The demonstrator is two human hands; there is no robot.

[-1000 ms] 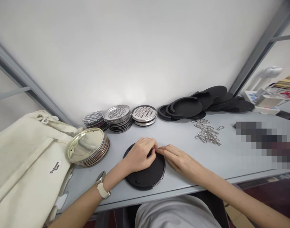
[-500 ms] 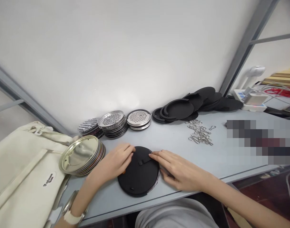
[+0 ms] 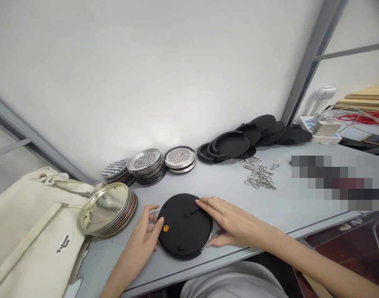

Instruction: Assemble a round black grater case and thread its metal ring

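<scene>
A round black disc (image 3: 184, 231) lies on the table in front of me, with a short black tab near its middle, small raised nubs and a round orange sticker (image 3: 166, 228). A shiny metal rim shows below its right edge. My left hand (image 3: 146, 234) is at the disc's left edge, its thumb tip on the rim and its fingers curled beside it; the index finger stands away. My right hand (image 3: 228, 221) grips the right edge, fingertips on top and thumb low at the side. Whether any fingers reach underneath is hidden.
Gold-coloured round plates (image 3: 107, 207) are stacked at left, beside a cream cloth bag (image 3: 30, 231). Perforated metal grater discs (image 3: 146, 161) stand in stacks along the wall. Black round holders (image 3: 232, 142) and several metal clips (image 3: 259, 176) lie at the back right, near a power strip (image 3: 326, 136).
My left hand has moved from the disc's top down to its left edge, uncovering the orange sticker. My right hand stays on the right edge.
</scene>
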